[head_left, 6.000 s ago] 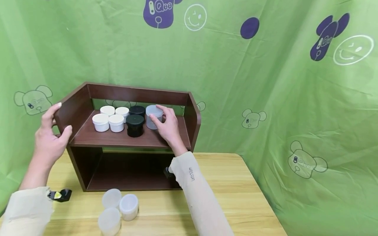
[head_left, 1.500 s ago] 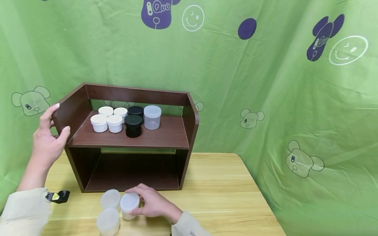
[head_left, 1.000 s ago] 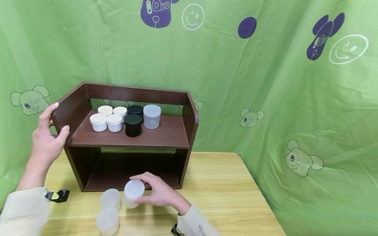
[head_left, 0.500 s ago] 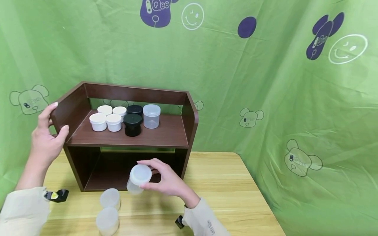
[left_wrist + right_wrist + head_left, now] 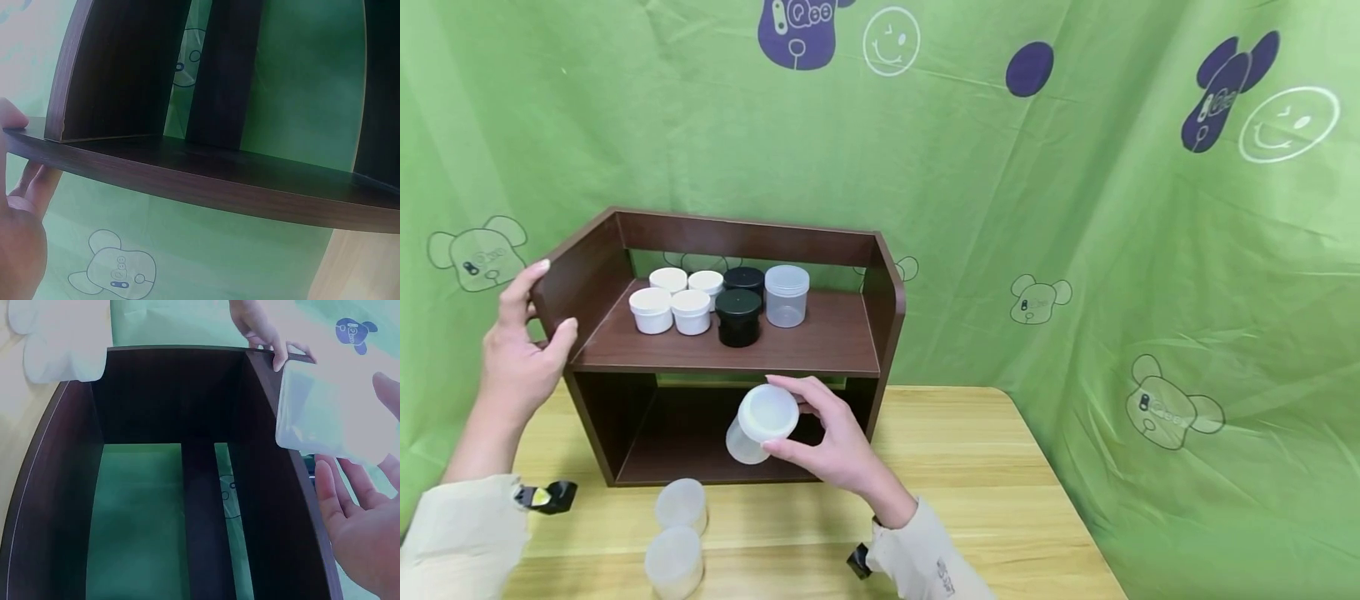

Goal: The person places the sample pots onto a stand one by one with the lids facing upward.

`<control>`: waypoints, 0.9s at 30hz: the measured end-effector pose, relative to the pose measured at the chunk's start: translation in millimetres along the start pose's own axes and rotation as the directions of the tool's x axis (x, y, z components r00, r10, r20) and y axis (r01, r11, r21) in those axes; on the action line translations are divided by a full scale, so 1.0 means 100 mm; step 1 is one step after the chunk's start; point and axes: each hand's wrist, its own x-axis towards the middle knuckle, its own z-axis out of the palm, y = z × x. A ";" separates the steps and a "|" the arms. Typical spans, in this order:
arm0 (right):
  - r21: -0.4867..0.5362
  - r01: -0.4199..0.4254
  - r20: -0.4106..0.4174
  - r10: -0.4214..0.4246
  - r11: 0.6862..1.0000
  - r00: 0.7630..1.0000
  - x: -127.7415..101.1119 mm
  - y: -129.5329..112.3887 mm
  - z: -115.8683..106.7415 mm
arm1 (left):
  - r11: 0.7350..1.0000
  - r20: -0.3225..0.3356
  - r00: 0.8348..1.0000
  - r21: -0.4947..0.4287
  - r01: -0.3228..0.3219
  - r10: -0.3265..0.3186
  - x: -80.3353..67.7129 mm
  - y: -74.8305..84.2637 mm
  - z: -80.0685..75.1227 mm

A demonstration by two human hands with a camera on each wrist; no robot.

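My right hand (image 5: 842, 437) grips a translucent lidded plastic jar (image 5: 767, 414) by its lid between thumb and fingers. Tilted, the jar hangs in front of the lower opening of a dark brown two-tier shelf (image 5: 722, 358); in the right wrist view the same jar (image 5: 331, 412) shows pale and washed out. My left hand (image 5: 523, 354) grips the shelf's left side panel, thumb in front and fingers behind. In the left wrist view part of that hand (image 5: 22, 237) holds the board's edge. Two more translucent jars (image 5: 681, 504) stand on the table before the shelf.
On the upper tier stand several white jars (image 5: 691, 312), two black jars (image 5: 738, 318) and one clear jar (image 5: 786, 297). A wooden table (image 5: 955, 483) carries the shelf, and a green printed cloth (image 5: 962, 167) hangs behind and to the right.
My right hand has gone from the upper tier down to the tabletop jars, taken one and lifted it up toward the shelf, tilting it. The left hand stays on the side panel.
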 end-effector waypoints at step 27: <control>0.046 0.059 -0.381 -0.037 0.997 0.924 0.50 -0.08 -0.41 | 1.000 -0.001 1.000 -0.014 -0.006 0.006 -0.02 0.05 -0.01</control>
